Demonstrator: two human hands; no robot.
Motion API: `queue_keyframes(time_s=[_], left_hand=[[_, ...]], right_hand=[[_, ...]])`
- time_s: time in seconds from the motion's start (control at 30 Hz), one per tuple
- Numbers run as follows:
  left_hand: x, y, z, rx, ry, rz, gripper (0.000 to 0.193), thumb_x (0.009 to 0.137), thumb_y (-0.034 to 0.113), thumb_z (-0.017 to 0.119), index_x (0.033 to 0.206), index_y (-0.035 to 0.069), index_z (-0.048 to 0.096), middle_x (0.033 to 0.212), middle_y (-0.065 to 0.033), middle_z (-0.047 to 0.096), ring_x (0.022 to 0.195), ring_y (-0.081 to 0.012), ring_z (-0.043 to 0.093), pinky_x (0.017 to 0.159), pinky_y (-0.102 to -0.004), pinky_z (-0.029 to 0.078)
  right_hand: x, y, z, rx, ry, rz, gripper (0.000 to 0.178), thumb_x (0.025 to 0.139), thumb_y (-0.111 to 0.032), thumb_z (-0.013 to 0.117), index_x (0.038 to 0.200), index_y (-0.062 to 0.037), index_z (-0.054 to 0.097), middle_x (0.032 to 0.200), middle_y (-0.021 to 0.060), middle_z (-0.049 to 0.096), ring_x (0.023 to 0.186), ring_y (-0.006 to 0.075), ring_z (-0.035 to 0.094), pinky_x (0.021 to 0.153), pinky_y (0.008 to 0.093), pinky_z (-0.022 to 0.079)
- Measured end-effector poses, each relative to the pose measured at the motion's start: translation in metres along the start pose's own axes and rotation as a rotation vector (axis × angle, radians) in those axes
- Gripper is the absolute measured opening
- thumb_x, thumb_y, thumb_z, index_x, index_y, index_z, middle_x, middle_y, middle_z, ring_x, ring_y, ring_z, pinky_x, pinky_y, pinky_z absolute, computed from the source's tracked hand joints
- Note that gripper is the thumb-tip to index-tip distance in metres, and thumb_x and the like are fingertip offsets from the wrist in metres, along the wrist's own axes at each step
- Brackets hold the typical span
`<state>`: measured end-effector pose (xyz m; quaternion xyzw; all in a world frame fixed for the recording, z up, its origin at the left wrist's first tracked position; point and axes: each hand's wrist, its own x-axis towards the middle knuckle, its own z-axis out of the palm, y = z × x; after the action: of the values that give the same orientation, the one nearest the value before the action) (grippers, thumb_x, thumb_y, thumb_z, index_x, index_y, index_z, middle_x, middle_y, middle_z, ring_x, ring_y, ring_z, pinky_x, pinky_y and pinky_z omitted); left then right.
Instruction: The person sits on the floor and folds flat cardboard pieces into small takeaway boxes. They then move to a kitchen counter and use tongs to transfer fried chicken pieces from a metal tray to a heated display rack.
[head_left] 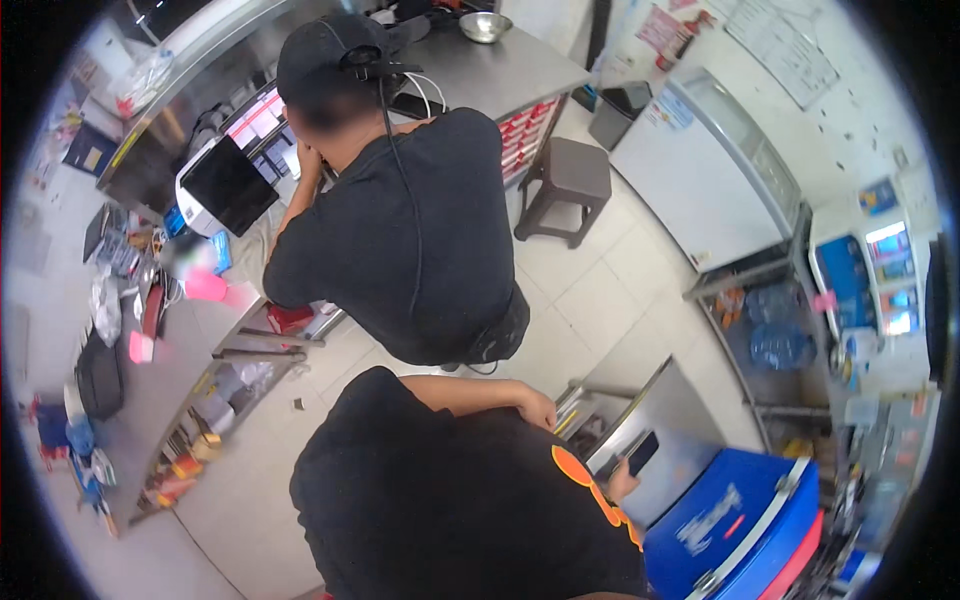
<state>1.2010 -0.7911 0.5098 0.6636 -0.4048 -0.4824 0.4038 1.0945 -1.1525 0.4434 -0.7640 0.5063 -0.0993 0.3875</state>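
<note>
— Where's the thing you're holding?

— The black flat phone [641, 452] sits over the grey stainless-steel surface [690, 410] at my near right. My right hand [622, 484] is clamped on its near end, so it rises straight off the fingers. Its long axis runs from near left to far right.

— And the other hand?

— My left hand [539, 410] lies left of the phone and a little farther off, at the edge of that same surface, fingers curled. I can't tell whether it grips anything. The right is plainly the nearer one.

— What's around you?

— A blue box-shaped cooler with white trim [740, 520] just right of my right hand. Farther off, a person in a black shirt [420, 230] bends over the left counter, with a brown plastic stool [568, 180] beyond.

— Anything unclear?

— My own black shirt hides most of my right arm, and the phone's face is too small to make out.
</note>
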Motion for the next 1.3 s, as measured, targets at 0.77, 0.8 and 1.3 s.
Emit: queue_keyframes(time_s=[0.77, 0.8, 1.3], left_hand=[[0.155, -0.027, -0.439, -0.209, 0.349, -0.205, 0.020, 0.082, 0.021, 0.069, 0.091, 0.004, 0.075, 0.087, -0.0112, 0.072, 0.082, -0.0234, 0.066, 0.074, -0.0374, 0.051], [0.142, -0.030, -0.448, -0.234, 0.384, -0.217, 0.019, 0.083, 0.021, 0.069, 0.092, 0.005, 0.075, 0.087, -0.0109, 0.072, 0.083, -0.0235, 0.067, 0.074, -0.0374, 0.051], [0.185, 0.026, -0.501, -0.537, 0.503, -0.568, 0.032, 0.092, 0.030, 0.064, 0.103, 0.000, 0.069, 0.088, -0.0116, 0.069, 0.079, -0.0218, 0.068, 0.065, -0.0367, 0.055]], right_hand=[[0.289, -0.245, 0.121, -0.468, -0.061, -0.126, 0.074, 0.070, -0.037, 0.080, 0.121, 0.0074, 0.050, 0.113, 0.0247, 0.057, 0.104, 0.0394, 0.058, 0.093, 0.0463, 0.046], [0.305, -0.260, 0.131, -0.478, -0.106, -0.136, 0.073, 0.071, -0.038, 0.079, 0.121, 0.0072, 0.050, 0.114, 0.0248, 0.057, 0.105, 0.0393, 0.058, 0.093, 0.0461, 0.046], [0.532, -0.369, 0.199, -0.681, -0.684, -0.228, 0.073, 0.079, -0.044, 0.071, 0.128, 0.0051, 0.049, 0.124, 0.0257, 0.056, 0.114, 0.0381, 0.056, 0.098, 0.0443, 0.045]])
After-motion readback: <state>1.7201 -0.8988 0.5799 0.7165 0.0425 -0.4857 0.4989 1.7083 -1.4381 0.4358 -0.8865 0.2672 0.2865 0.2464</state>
